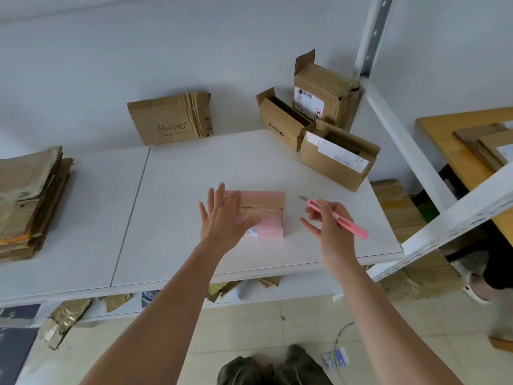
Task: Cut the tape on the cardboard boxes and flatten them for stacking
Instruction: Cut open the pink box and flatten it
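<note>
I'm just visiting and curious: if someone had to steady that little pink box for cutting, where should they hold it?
Probably flat from above on its left half, as the left hand does now. The pink box lies flat with its brown taped seam running left to right across the top, and the pink utility knife in the right hand waits at the right end, so that end should stay clear.

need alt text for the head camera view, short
A person's left hand rests spread on a small pink box on a white table, while the right hand holds a pink knife beside it. Brown boxes wait behind.
</note>
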Tool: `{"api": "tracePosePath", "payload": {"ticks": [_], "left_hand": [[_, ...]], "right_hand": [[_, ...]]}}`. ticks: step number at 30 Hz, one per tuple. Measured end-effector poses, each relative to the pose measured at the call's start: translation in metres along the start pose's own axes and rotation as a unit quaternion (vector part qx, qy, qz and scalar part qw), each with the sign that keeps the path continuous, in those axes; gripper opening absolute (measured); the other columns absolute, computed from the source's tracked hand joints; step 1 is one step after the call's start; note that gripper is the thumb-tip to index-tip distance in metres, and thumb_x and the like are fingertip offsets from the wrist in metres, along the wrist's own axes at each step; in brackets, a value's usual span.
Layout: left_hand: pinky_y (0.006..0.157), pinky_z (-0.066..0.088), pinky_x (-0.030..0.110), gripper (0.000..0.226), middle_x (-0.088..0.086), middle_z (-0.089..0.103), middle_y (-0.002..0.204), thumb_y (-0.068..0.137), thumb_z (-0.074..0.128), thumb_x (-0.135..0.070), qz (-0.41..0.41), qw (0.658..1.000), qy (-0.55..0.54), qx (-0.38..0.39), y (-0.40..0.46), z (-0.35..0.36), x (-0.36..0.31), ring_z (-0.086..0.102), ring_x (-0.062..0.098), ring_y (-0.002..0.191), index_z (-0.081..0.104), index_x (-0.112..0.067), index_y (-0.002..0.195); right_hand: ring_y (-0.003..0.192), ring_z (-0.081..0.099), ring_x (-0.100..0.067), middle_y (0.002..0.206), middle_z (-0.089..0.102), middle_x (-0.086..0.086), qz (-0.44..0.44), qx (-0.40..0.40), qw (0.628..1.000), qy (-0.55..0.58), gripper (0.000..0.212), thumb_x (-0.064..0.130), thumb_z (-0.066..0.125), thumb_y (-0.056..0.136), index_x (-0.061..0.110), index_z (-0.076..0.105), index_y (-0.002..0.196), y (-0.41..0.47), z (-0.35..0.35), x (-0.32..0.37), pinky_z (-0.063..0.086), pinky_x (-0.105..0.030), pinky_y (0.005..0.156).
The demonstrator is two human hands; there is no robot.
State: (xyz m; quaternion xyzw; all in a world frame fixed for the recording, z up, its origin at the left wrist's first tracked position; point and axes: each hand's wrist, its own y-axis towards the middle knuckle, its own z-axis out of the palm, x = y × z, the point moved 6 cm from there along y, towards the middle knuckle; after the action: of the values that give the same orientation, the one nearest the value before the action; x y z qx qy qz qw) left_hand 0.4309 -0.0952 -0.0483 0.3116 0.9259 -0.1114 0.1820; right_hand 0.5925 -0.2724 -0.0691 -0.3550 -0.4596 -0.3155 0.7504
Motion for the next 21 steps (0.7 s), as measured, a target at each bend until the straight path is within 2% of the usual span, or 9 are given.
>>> {"api": "tracePosePath", "payload": {"ticks": [2,5,7,9,10,12,15,21], "left_hand": [[0.118,-0.010,0.044,0.081,0.000,0.005,0.165,0.085,0.060,-0.063,0.027,0.999,0.031,0.007,0.003,-0.001,-0.005,-0.006,0.021,0.152,0.033,-0.020,0.148],[0.121,-0.005,0.040,0.087,0.005,0.016,0.163,0.087,0.054,-0.064,0.035,0.996,0.067,0.039,0.009,0.001,-0.009,0.005,0.020,0.152,0.027,-0.013,0.151],[0.121,0.008,0.038,0.077,0.005,0.019,0.163,0.090,0.056,-0.057,0.053,0.996,0.060,0.042,0.008,0.002,-0.014,0.009,0.020,0.151,0.033,-0.013,0.149],[0.115,0.026,0.035,0.062,0.003,0.027,0.161,0.092,0.062,-0.044,0.075,0.997,0.008,0.035,0.006,0.004,-0.018,0.018,0.019,0.148,0.044,-0.017,0.145],[0.112,0.029,0.034,0.057,0.002,0.029,0.159,0.092,0.064,-0.039,0.083,0.996,-0.011,0.030,0.006,0.005,-0.020,0.020,0.019,0.147,0.047,-0.019,0.143],[0.112,0.027,0.034,0.060,0.000,0.029,0.160,0.089,0.069,-0.038,0.074,0.996,-0.027,0.039,0.009,0.006,-0.020,0.018,0.019,0.148,0.048,-0.022,0.143],[0.117,0.019,0.035,0.076,-0.004,0.024,0.161,0.081,0.077,-0.041,0.041,0.995,-0.039,0.084,0.019,0.008,-0.014,0.009,0.018,0.151,0.043,-0.027,0.147],[0.117,0.018,0.030,0.076,-0.009,0.031,0.158,0.076,0.082,-0.036,0.026,0.995,-0.068,0.073,0.024,0.007,-0.011,0.013,0.013,0.150,0.048,-0.028,0.144]], "right_hand": [[0.087,0.066,-0.019,0.087,0.068,-0.014,0.037,-0.010,0.998,0.047,0.016,0.019,0.059,0.098,0.003,0.055,0.101,0.012,0.007,-0.007,0.060,-0.048,0.082],[0.085,0.066,-0.019,0.084,0.067,-0.013,0.064,-0.007,0.993,0.100,0.012,0.015,0.062,0.096,0.005,0.055,0.098,0.022,0.017,-0.015,0.060,-0.051,0.082],[0.081,0.066,-0.017,0.083,0.067,-0.014,0.061,-0.006,0.993,0.098,0.008,0.010,0.062,0.095,0.005,0.056,0.096,0.025,0.021,-0.020,0.059,-0.051,0.082],[0.080,0.066,-0.017,0.083,0.066,-0.015,0.054,-0.010,0.994,0.094,0.009,0.009,0.062,0.095,0.004,0.056,0.100,0.026,0.021,-0.025,0.060,-0.050,0.081],[0.079,0.066,-0.016,0.082,0.066,-0.014,0.048,-0.010,0.995,0.092,0.008,0.009,0.062,0.096,0.004,0.057,0.100,0.026,0.020,-0.026,0.060,-0.049,0.080],[0.076,0.066,-0.013,0.078,0.065,-0.012,0.032,-0.006,0.996,0.081,0.006,0.008,0.059,0.096,0.004,0.057,0.092,0.024,0.018,-0.028,0.061,-0.045,0.078],[0.075,0.064,-0.013,0.077,0.061,-0.013,0.016,-0.005,0.998,0.066,0.014,0.004,0.058,0.096,0.005,0.055,0.083,0.021,0.018,-0.032,0.060,-0.038,0.074],[0.074,0.068,-0.008,0.076,0.063,-0.006,-0.017,0.012,0.999,0.032,0.014,0.004,0.056,0.098,0.005,0.051,0.085,0.024,0.022,-0.029,0.062,-0.042,0.077]]}}
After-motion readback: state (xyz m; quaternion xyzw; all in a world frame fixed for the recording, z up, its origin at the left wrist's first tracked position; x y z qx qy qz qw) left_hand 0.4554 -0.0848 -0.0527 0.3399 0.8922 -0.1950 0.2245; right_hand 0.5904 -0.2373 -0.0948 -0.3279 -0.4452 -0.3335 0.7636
